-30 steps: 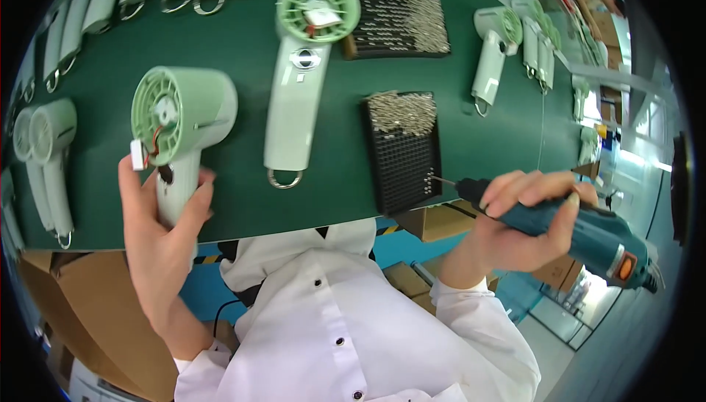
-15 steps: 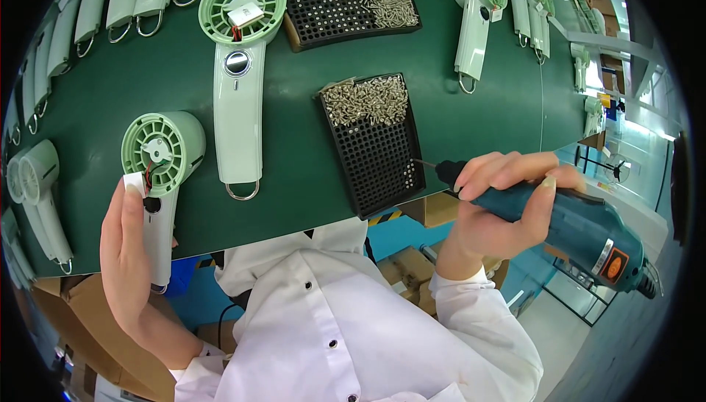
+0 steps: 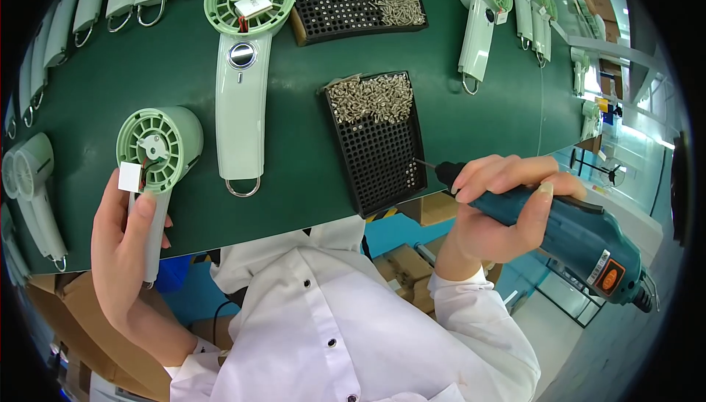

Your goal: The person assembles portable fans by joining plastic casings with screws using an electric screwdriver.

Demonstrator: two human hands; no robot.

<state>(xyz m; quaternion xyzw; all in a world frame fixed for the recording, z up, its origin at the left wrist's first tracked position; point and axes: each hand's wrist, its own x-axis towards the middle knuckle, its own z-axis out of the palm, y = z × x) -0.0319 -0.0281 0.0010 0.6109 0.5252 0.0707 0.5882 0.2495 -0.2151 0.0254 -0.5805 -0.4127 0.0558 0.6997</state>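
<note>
My left hand [image 3: 121, 244] is closed around the handle of a pale green handheld fan [image 3: 190, 137], thumb just below its round slotted head. Wires run from inside that head to a white square piece [image 3: 130, 178] at its lower left rim. In my right hand [image 3: 504, 222] is a teal electric screwdriver [image 3: 570, 236], lying level. Its thin bit reaches the right side of a black screw tray [image 3: 368, 170], by a few seated screws; whether it touches one I cannot tell. Loose screws [image 3: 368, 100] are heaped at the tray's far end.
Another fan [image 3: 241, 119] lies face up between my left hand and the tray. A second black tray [image 3: 323, 16] with screws sits behind. More fans line the left and far edges of the green table [image 3: 309, 203], and another fan [image 3: 476, 41] lies at right.
My left thumb has shifted off the white piece to the handle just below the fan head. The held fan has moved slightly left. The screwdriver stays nearly in place, its rear end a little lower.
</note>
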